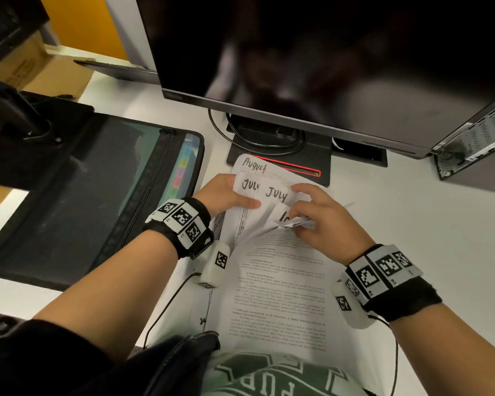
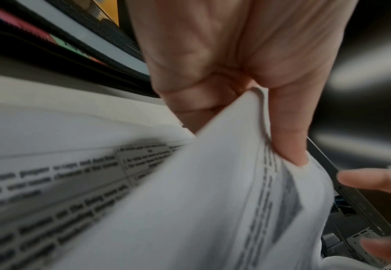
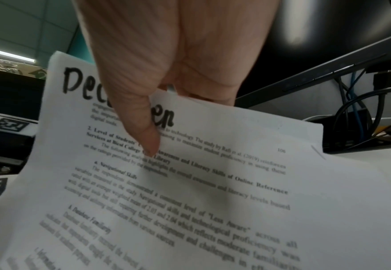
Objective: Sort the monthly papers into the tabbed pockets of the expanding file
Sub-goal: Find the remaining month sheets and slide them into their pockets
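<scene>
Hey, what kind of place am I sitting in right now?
Probably an office desk or workstation: a dark monitor on its stand, a small desktop computer to the right, and an expanding file lying on the white desk.

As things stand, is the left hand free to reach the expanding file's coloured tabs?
Probably not yet. The left hand grips the July sheets, so it is occupied. The path looks free, though: the expanding file lies open just beside it, its coloured tabs exposed with nothing between.
</scene>
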Demonstrator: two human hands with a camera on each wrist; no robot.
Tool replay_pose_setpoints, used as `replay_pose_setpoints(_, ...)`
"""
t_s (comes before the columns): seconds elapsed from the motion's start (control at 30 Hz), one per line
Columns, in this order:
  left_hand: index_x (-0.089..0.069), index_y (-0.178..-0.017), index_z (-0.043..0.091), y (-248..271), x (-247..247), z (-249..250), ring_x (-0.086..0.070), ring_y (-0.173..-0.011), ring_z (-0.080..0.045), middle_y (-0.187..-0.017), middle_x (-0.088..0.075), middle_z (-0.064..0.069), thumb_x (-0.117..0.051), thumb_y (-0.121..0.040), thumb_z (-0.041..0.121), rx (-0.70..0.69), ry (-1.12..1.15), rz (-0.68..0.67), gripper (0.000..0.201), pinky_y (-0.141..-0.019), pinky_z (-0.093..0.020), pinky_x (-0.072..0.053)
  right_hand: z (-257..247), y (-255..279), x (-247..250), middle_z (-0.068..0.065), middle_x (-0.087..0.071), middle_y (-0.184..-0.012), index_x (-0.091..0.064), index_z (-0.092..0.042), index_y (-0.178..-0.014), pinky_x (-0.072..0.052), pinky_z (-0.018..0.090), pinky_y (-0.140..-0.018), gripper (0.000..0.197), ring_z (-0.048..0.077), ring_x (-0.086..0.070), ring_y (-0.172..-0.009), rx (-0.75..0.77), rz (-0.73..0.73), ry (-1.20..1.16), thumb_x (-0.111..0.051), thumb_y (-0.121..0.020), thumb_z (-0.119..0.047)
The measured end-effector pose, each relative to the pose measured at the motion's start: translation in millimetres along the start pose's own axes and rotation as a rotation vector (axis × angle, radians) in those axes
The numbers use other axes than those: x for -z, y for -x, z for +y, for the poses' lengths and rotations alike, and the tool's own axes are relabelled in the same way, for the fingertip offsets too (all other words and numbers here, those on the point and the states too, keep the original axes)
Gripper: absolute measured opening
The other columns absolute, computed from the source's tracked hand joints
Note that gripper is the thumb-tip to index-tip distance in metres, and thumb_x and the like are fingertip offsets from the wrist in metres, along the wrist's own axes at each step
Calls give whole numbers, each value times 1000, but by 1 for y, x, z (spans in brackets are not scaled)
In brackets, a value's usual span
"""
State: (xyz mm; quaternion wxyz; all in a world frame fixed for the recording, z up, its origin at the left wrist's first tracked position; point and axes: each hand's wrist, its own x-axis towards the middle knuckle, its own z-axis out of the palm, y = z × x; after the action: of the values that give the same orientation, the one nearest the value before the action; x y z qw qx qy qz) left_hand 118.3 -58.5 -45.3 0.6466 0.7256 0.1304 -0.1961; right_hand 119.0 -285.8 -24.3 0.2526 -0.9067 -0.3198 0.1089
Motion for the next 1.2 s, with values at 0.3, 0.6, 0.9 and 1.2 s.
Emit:
replay_pose_setpoints(0.3,-31,-140,22,6,1,-3,-63,-98,-21,-104,-62,1,-62,-82,-2,-112,-271,116,69,-81,-27,-50,6,0,-1,-13,-54,-86,-61,-16,-80,-38,19,-71,16,9,-53,-80,14,-32,-7,-68,-75,-2)
replay_pose_setpoints(0.6,0,-147,24,15,-17,-14,-58,-103,-15,-112,-56,5,-82,-70,16,-66,-314,233,113,-84,-24,-45,2,0,-3,-7,-54,-72,-61,-19,-80,-40,28,-64,14,9,-49,-71,-48,-75,20,-68,-77,-7)
replay_pose_setpoints(0.9,-38,-136,12,4,-7,-8,-54,-114,-22,-123,-57,-6,-77,-74,6,-47,-211,373,74,-88,-27,-42,-1,0,7,-11,-62,-93,-61,-22,-101,-39,20,-74,17,8,-54,-85,-90,-82,6,-59,-88,-12)
replay_pose_setpoints(1.2,-63,-107,5,14,12,-8,-62,-92,-21,-102,-65,-6,-71,-82,15,-1,-224,392,29,-80,-31,-50,-9,-24,0,1,-62,-112,-43,-26,-128,-45,26,-81,37,18,-59,-97,-98,-191,31,-43,-95,-9)
